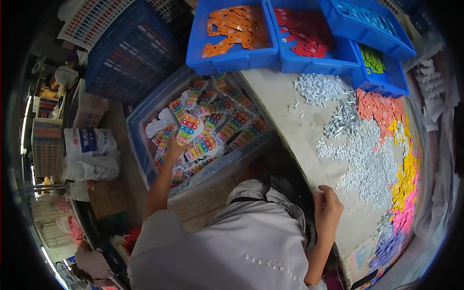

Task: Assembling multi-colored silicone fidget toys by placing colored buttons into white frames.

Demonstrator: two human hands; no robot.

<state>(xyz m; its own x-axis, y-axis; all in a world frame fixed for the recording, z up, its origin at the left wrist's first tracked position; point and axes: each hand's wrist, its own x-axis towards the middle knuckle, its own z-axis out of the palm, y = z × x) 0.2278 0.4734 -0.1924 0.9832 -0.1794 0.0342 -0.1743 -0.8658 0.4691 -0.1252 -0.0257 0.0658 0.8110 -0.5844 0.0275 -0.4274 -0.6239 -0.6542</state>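
My left hand (175,146) reaches into a blue bin (140,159) lined with clear plastic. Its fingers are closed at the lower edge of a rainbow-coloured card (189,127), which stands out above the pile. Many similar cards with bright coloured strips (238,124) lie heaped in the bin. At the near edge of the pale worktop (299,130), my right hand (328,208) hovers with its fingers curled in. I see nothing in it.
Blue trays hold orange pieces (237,29), red pieces (309,41), light-blue pieces (369,19) and green pieces (372,59). Silvery screws (319,89), small round metal parts (369,162) and yellow pieces (405,183) lie on the worktop. A blue crate (130,58) stands behind the bin.
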